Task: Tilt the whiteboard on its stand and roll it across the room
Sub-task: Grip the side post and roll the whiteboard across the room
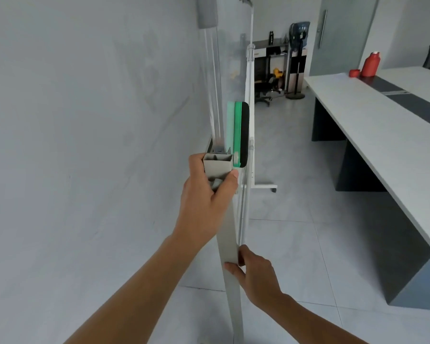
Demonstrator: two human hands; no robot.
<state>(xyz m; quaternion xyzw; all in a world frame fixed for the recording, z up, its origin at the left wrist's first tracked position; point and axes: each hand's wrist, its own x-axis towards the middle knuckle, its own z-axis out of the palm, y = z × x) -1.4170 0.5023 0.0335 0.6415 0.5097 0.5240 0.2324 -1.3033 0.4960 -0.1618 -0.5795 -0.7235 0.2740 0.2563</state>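
Note:
The whiteboard (85, 120) fills the left half of the view, its pale grey face smudged and seen almost edge-on. My left hand (205, 194) grips the grey corner cap at the near end of the board's frame. Lower down, my right hand (255, 271) is closed around the upright post of the stand (230, 244), thumb on the near face. A green and black eraser (238, 132) sticks to the board's frame just above my left hand. The stand's white foot with a caster (268, 187) rests on the tiled floor beyond.
A long white table (372, 125) with dark legs runs along the right, carrying a red bottle (370, 64) and a red cap. Tiled floor lies between board and table. A standing fan (297, 58), shelves and a grey door (343, 33) are at the far end.

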